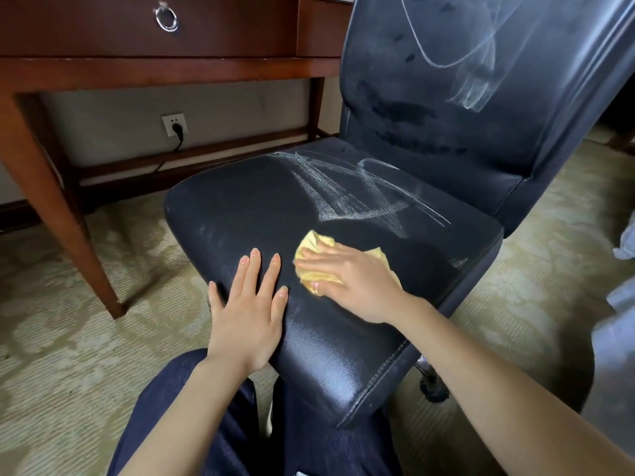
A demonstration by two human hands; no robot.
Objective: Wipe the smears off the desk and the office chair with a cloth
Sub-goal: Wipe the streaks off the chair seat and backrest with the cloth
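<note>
In the middle of the frame, the right hand (350, 281) presses a yellow cloth (314, 261) flat on the chair seat (247, 201), just below white smears (357, 197). The left hand (249, 310) lies spread beside it.

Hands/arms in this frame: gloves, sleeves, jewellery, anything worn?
Nothing worn on either. The left hand and right hand are bare: no gloves, no rings, no watch or band at the wrists. The left forearm and right forearm are bare to the frame edge, with no sleeves in view. The only clothing visible is dark blue trousers.
</note>
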